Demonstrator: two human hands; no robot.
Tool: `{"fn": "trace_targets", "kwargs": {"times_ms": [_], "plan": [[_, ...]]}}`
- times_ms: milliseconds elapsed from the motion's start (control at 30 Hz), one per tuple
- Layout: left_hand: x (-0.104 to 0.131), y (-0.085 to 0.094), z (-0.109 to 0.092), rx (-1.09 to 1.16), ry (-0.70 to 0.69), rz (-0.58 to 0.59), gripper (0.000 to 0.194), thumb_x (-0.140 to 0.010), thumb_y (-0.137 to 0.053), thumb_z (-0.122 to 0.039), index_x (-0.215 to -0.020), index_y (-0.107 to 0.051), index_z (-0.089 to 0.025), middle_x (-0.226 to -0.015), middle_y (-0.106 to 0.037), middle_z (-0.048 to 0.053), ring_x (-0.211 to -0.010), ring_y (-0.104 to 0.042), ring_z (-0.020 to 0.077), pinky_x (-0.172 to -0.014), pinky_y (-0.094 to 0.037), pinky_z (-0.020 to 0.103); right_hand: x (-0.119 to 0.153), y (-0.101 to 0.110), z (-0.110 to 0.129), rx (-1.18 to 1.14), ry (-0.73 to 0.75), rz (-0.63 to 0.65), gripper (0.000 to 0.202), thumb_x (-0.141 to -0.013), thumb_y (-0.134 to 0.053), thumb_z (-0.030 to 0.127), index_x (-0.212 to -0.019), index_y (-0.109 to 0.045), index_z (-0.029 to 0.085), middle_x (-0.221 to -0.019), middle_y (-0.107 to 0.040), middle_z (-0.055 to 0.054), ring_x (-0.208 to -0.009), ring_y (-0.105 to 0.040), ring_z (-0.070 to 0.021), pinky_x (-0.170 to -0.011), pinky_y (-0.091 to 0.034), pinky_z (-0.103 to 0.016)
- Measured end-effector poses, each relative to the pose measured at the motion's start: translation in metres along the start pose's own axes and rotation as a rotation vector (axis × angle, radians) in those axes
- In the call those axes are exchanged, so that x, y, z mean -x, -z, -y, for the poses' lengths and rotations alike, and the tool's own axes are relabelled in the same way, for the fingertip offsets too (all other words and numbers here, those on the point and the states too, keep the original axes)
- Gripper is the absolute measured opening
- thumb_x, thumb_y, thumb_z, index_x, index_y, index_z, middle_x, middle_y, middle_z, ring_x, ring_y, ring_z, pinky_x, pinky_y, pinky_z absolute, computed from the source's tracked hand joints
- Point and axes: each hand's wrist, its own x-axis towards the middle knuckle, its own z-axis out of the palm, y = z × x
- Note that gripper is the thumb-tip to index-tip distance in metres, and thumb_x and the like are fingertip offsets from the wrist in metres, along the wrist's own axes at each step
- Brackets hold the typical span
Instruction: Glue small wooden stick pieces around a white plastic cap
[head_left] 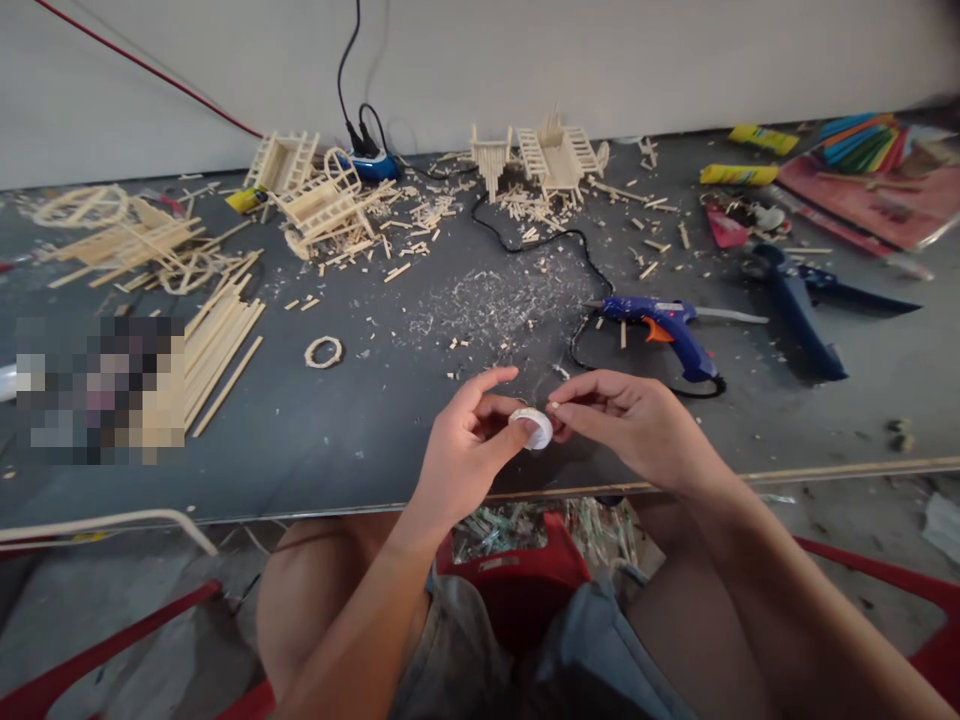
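My left hand [469, 440] pinches a small round white cap [537, 428] between thumb and fingers, just above the table's front edge. Pale bits line the cap's upper rim. Close to its right side, my right hand [622, 415] has thumb and forefinger pressed together on a tiny pale wooden piece [554, 405]. Beyond my right hand lies a blue glue gun [660, 322] with an orange trigger, a glue stick in its back end and a small red light showing. Left of my hands, a ring of small wooden pieces [324, 352] rests flat on the table.
Wooden stick models [559, 158] stand along the wall among scattered offcuts. A bundle of sticks [225, 345] lies at left, beside a blurred-out patch. Dark blue cutters [802, 310] lie at right. The black cord [525, 245] crosses the table from a blue power socket [371, 165].
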Motion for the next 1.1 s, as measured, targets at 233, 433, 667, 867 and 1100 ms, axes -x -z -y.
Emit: {"fn": "trace_targets", "kwargs": {"times_ms": [233,433,667,867,1100], "plan": [[0.002,0.002,0.007,-0.17,-0.092,-0.04,0.031,-0.081,-0.068,-0.032,-0.109,-0.062,-0.022,-0.087,-0.072,0.002,-0.078,-0.067,0.0151,-0.067,-0.05,0.024,0.005,-0.003,0.002,0.103,0.05,-0.015,0.02,-0.08,-0.067,0.038,-0.091,-0.071,0.022,-0.079,-0.071,-0.002,-0.072,-0.067,-0.0154,-0.066,-0.053,-0.026],[0.005,0.003,0.008,-0.335,-0.219,-0.132,0.025,-0.082,-0.066,-0.027,-0.107,-0.063,-0.024,-0.09,-0.073,0.001,-0.081,-0.067,0.014,-0.075,-0.051,0.025,0.008,-0.004,0.001,0.206,0.034,-0.014,0.022,-0.082,-0.064,0.04,-0.09,-0.07,0.021,-0.082,-0.071,-0.003,-0.073,-0.066,-0.0165,-0.065,-0.052,-0.026],[0.006,0.004,0.007,-0.522,-0.296,-0.142,0.018,-0.084,-0.064,-0.029,-0.1,-0.067,-0.024,-0.092,-0.073,0.003,-0.08,-0.067,0.0158,-0.075,-0.053,0.027,0.011,-0.006,0.005,0.284,0.055,-0.027,0.019,-0.083,-0.062,0.039,-0.089,-0.07,0.023,-0.082,-0.071,-0.002,-0.074,-0.066,-0.016,-0.066,-0.052,-0.025],[0.006,0.004,0.008,-0.58,-0.352,-0.155,0.015,-0.084,-0.063,-0.027,-0.098,-0.068,-0.023,-0.089,-0.073,0.002,-0.077,-0.066,0.0151,-0.074,-0.052,0.027,0.011,-0.007,0.007,0.355,0.104,-0.041,0.016,-0.083,-0.062,0.035,-0.086,-0.07,0.023,-0.085,-0.072,-0.003,-0.079,-0.066,-0.017,-0.07,-0.052,-0.026],[0.006,0.004,0.007,-0.589,-0.371,-0.147,0.014,-0.084,-0.061,-0.022,-0.097,-0.068,-0.023,-0.09,-0.073,0.002,-0.078,-0.066,0.0147,-0.073,-0.051,0.026,0.012,-0.007,0.007,0.369,0.119,-0.05,0.015,-0.084,-0.061,0.035,-0.086,-0.07,0.024,-0.086,-0.071,-0.002,-0.08,-0.065,-0.0164,-0.071,-0.051,-0.025]]}}
